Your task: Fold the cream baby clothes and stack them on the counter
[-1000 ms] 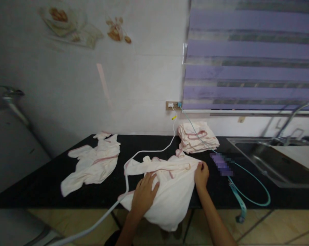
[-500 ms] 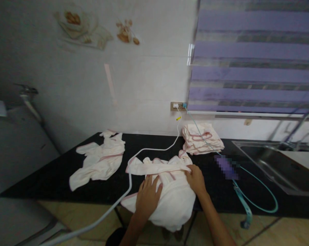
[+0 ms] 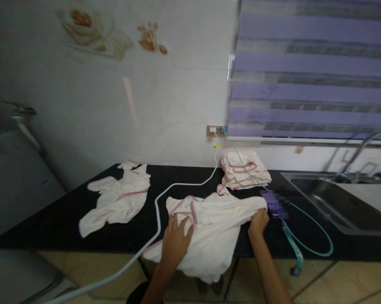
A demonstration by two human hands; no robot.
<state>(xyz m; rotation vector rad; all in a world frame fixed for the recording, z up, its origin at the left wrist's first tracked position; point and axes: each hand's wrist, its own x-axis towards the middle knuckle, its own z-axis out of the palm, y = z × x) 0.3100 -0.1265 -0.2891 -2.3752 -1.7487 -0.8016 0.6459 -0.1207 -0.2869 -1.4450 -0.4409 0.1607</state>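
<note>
A white baby garment or cloth with pink trim (image 3: pixel 212 236) lies spread in front of me, its lower part hanging over the counter's front edge. My left hand (image 3: pixel 176 238) rests on its left side with fingers spread. At the right, my right hand (image 3: pixel 259 221) is closed on a corner of the cloth and stretches it out sideways, close to a purple, blurred object (image 3: pixel 274 204). Another crumpled white garment with pink edging (image 3: pixel 122 198) lies to the left. A folded stack of similar cloths (image 3: pixel 245 171) sits at the back, near the wall.
A white cable (image 3: pixel 158 215) runs from the wall socket (image 3: pixel 216 131) across the black counter (image 3: pixel 114 236), left of the cloth. A teal cord (image 3: pixel 328 238) and strap (image 3: pixel 294 249) lie at the right. Beyond them is a steel sink (image 3: pixel 329 202) with a faucet (image 3: pixel 364 147).
My right hand has moved right, pulling the cloth's upper edge out to the side and unfolding it. My left hand stays on the cloth. The view has shifted slightly.
</note>
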